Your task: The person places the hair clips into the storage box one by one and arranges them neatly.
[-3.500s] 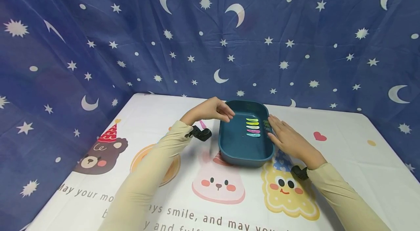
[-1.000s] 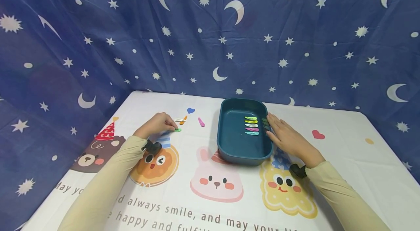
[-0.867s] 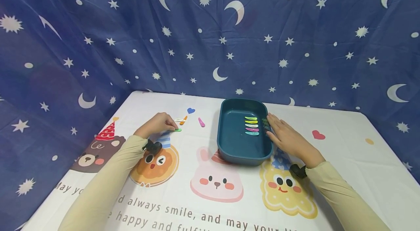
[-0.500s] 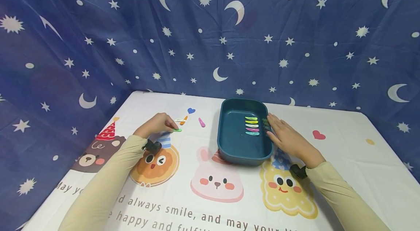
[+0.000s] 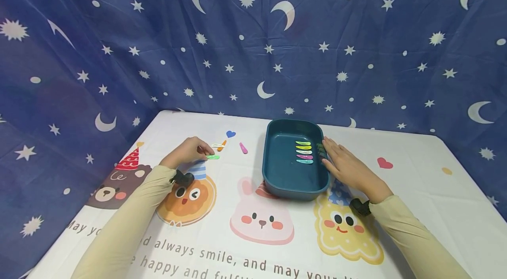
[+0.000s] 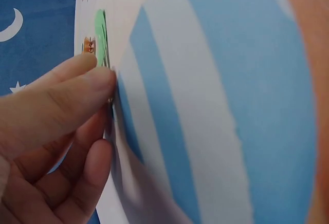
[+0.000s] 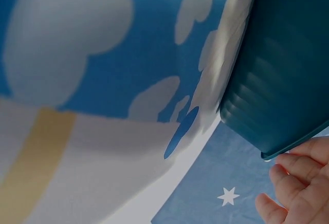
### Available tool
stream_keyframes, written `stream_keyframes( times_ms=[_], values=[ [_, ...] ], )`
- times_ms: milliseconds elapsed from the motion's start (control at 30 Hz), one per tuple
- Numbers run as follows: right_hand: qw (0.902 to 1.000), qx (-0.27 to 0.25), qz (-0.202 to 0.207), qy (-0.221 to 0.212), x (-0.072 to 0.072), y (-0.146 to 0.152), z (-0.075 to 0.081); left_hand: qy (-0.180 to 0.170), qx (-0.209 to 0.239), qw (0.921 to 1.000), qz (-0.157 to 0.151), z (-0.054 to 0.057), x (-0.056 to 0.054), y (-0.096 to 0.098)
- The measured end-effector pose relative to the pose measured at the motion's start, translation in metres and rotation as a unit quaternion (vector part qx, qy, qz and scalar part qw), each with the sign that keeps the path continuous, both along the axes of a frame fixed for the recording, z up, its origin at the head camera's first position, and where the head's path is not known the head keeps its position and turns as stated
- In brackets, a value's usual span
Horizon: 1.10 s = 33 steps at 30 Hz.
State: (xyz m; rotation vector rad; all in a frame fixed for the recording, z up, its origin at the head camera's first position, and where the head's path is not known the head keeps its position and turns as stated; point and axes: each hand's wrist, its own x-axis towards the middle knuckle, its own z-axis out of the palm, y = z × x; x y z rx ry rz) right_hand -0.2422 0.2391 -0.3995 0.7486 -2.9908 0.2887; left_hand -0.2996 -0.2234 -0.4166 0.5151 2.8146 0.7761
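Your left hand (image 5: 192,150) is narrowed to a pinch, thumb and finger on one end of the green clip (image 5: 214,157). That clip lies low at the surface (image 5: 420,173), its free end pointing right, toward the box (image 5: 296,192). In the left wrist view you see your thumb over the near end and the rest of the clip sticking out past your fingertips.

Just beyond it, an orange clip (image 5: 220,149) and a cream clip (image 5: 215,145) cross each other. A pink clip (image 5: 243,148) lies alone, between that pair and the box.

Your right hand (image 5: 348,167) is held wide, fingers extended and resting along the right wall of the box; the right wrist view shows fingertips at the rim.

Inside the box, right of its middle, five clips lie in a column, close together but apart. From far to near you have lime (image 5: 303,143), yellow (image 5: 303,147), white (image 5: 304,152), rose (image 5: 304,156) and blue (image 5: 304,161), all turned much the same way. Behind the surface hangs a blue curtain (image 5: 222,23) with moons and stars.
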Motion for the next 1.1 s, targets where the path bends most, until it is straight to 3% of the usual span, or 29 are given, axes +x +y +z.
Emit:
stream_keyframes(
  times_ms=[200, 600, 867, 1100],
  values=[
    [1.0, 0.0, 0.003, 0.003, 0.0003, 0.0002, -0.0008, 0.0, 0.002, 0.9998, 0.022, -0.0001, 0.0, -0.0002],
    [1.0, -0.001, 0.003, 0.006, 0.0001, 0.0001, -0.001, 0.008, -0.003, 0.9995, 0.029, 0.0005, 0.0017, -0.0006],
    [1.0, 0.002, -0.004, -0.002, 0.0007, -0.0004, -0.0001, 0.001, -0.007, 0.9979, 0.065, 0.0016, 0.0028, 0.0008],
    [1.0, 0.003, -0.002, 0.0, 0.0007, -0.0007, 0.0001, 0.022, 0.0, 0.9975, 0.068, 0.0009, 0.0049, -0.0004]
  ],
)
